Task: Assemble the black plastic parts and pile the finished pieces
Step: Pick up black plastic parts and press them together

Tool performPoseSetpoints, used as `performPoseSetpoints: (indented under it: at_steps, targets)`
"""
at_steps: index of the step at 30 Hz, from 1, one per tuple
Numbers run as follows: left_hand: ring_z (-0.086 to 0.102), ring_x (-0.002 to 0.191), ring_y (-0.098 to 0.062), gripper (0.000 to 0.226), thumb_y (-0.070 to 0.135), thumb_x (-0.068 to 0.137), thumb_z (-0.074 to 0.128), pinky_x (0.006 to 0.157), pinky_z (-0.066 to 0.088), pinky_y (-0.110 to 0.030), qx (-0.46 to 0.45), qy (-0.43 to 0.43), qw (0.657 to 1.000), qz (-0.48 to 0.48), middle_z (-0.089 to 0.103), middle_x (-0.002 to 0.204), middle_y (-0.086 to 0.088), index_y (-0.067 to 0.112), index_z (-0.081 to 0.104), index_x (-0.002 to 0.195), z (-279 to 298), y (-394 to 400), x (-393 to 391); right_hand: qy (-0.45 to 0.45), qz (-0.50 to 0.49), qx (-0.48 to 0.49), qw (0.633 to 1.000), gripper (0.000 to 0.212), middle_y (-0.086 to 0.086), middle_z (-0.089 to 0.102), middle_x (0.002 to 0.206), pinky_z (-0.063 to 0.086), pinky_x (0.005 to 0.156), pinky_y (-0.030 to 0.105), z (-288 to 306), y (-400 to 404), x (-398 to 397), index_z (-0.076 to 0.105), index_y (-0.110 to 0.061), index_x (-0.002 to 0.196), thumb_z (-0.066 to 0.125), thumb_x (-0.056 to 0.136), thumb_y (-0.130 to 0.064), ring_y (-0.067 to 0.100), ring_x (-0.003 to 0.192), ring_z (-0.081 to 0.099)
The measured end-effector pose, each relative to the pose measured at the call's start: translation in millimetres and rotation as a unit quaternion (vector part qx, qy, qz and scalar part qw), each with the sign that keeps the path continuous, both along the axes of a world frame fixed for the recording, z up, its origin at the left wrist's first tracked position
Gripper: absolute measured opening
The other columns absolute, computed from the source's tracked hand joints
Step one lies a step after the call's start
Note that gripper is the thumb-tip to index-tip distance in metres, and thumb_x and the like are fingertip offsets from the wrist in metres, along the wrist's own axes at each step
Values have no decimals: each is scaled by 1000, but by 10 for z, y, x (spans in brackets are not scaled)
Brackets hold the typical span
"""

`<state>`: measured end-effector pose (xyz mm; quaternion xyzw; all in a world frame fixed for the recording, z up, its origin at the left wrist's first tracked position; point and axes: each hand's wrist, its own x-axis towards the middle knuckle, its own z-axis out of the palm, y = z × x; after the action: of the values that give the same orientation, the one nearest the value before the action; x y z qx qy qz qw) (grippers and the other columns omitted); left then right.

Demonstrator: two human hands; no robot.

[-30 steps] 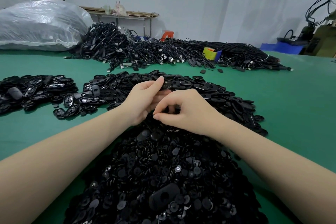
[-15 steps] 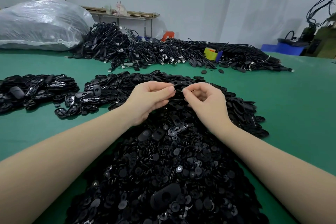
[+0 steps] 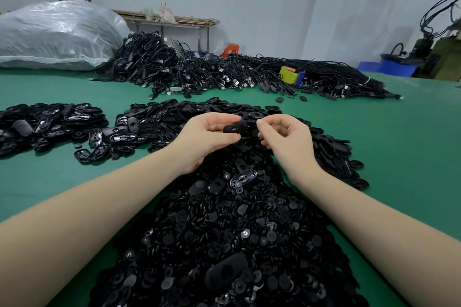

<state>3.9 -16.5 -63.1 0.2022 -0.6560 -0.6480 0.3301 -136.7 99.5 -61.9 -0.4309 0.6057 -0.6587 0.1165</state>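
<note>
My left hand (image 3: 207,137) pinches an oval shell (image 3: 235,128) above the parts heap (image 3: 224,232) mid-worktop (image 3: 399,157); my right hand (image 3: 287,139) curls beside it, fingertips pinched, what they hold I cannot tell.

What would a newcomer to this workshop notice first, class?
Probably the big heap of small black plastic parts spilling toward the camera across the green table. Above it, the left hand pinches an oval black piece, with the right hand close beside. Farther back lies a tangle of black cables.
</note>
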Motion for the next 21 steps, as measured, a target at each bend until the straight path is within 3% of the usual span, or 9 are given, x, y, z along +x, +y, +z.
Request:
performPoseSetpoints:
  at_steps: [5, 8, 14, 21]
  targets:
    - [71, 88, -8, 37, -2, 80, 75, 77, 55, -17, -7, 3, 1000, -3, 76, 88, 5, 33, 79, 86, -2, 5, -1, 6, 7, 18, 1000, 12, 7, 69, 71, 54, 71, 32, -15, -3, -9, 71, -29, 76, 71, 87, -24, 9, 64, 62]
    - [70, 92, -9, 36, 0, 82, 75, 78, 54, -17, -12, 1, 1000, -4, 74, 95, 3, 35, 79, 87, 4, 20, -4, -1, 10, 15, 1000, 11, -3, 68, 65, 51, 64, 22, -23, -2, -17, 70, -28, 78, 71, 87, -23, 5, 62, 62]
    - [70, 75, -4, 19, 8, 91, 68, 72, 56, -16, -3, -1, 1000, -1, 71, 76, 11, 24, 73, 99, 27, 49, -12, 5, 10, 27, 1000, 8, -4, 68, 64, 48, 62, 17, -22, -13, -7, 69, -26, 80, 71, 88, -22, 5, 59, 61]
    - [73, 72, -8, 4, 19, 95, 65, 71, 59, -19, 37, 7, 999, 23, 71, 71, 13, 18, 67, 90, 39, 55, -44, 3, 17, 27, 999, 8, -3, 69, 64, 47, 59, 14, -22, -10, -6, 69, -24, 81, 70, 88, -21, 4, 59, 61]
